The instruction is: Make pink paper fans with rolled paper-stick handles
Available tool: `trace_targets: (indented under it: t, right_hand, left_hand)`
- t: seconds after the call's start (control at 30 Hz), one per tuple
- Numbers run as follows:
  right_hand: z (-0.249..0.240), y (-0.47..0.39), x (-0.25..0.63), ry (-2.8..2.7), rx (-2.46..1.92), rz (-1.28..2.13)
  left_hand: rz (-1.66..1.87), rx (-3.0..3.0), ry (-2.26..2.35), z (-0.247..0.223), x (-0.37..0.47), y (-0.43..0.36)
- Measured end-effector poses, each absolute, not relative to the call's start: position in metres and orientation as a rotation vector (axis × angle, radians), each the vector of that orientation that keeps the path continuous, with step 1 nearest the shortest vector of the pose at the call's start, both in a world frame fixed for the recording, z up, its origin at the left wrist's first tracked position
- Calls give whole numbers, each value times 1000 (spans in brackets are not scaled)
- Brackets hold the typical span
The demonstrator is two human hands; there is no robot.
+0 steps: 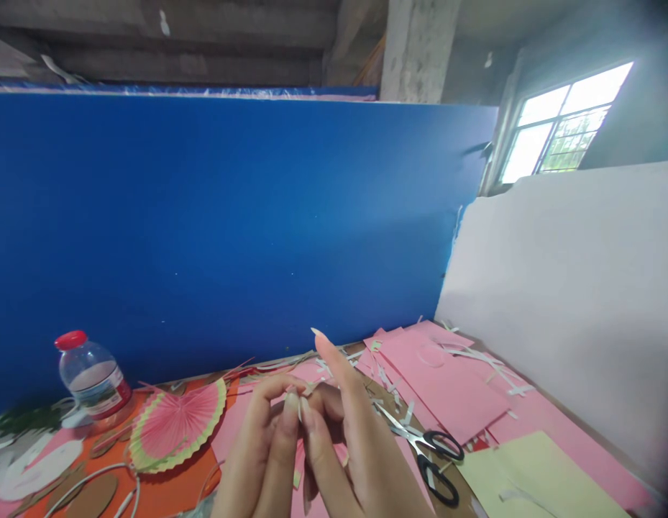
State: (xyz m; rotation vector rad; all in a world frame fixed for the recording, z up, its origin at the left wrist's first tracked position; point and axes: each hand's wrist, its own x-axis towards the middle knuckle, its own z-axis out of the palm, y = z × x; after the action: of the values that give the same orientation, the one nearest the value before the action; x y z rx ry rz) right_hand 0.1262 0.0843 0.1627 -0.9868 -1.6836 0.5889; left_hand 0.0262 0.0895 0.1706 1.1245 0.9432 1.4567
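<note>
My left hand and my right hand meet at the bottom centre. Their fingertips are pinched together on a small pale strip of paper, mostly hidden by the fingers. The right index finger points up, away from the pinch. Under the hands, part of a pink and yellow folded paper piece shows. A pleated pink paper fan with a yellow edge lies to the left. Scissors with black handles lie partly open to the right of my right hand.
A bottle with a red cap stands at the left, near brown discs and a white cable. Pink sheets, a pale yellow sheet and paper scraps cover the right side. A blue panel rises behind, a white one at right.
</note>
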Motion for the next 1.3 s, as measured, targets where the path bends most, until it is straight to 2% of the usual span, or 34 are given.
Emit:
trace_targets:
  t: [0.33, 0.73, 1.3]
  right_hand:
    - [161, 85, 126, -1741, -1062, 415]
    - [159, 87, 124, -1695, -1066, 437]
    - [163, 86, 125, -1716, -1126, 323]
  left_hand:
    - [1488, 1143, 964, 176, 27, 91]
    - [1323, 1145, 876, 165, 22, 96]
    - [1343, 1116, 785, 162, 26, 98]
